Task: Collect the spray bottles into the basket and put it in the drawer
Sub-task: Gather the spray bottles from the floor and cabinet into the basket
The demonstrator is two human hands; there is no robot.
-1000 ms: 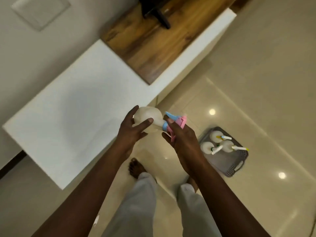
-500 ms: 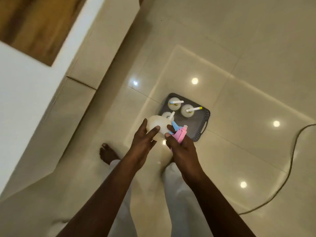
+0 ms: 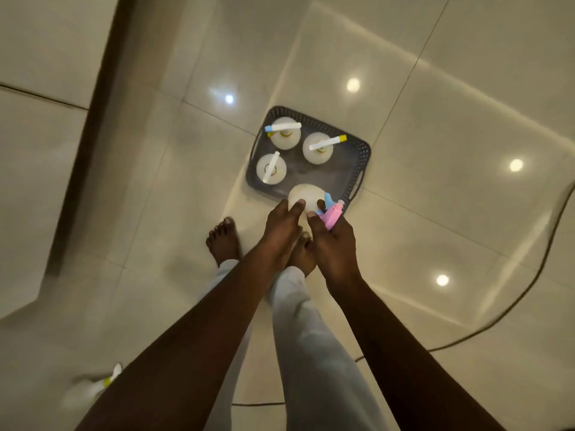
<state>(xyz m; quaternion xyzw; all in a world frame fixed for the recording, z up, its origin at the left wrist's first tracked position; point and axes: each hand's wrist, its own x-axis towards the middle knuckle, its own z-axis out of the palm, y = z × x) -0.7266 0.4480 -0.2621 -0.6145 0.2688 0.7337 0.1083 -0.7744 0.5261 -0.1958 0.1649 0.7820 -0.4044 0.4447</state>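
1. The spray bottle lies tilted, its long axis running from 10 to 4 o'clock, with the white body at 10 and the pink trigger head at 4.
2. The left hand curls round the body, and the right hand grips the head.
3. The bottle is above the 6 o'clock rim of the grey basket, which holds three upright bottles.
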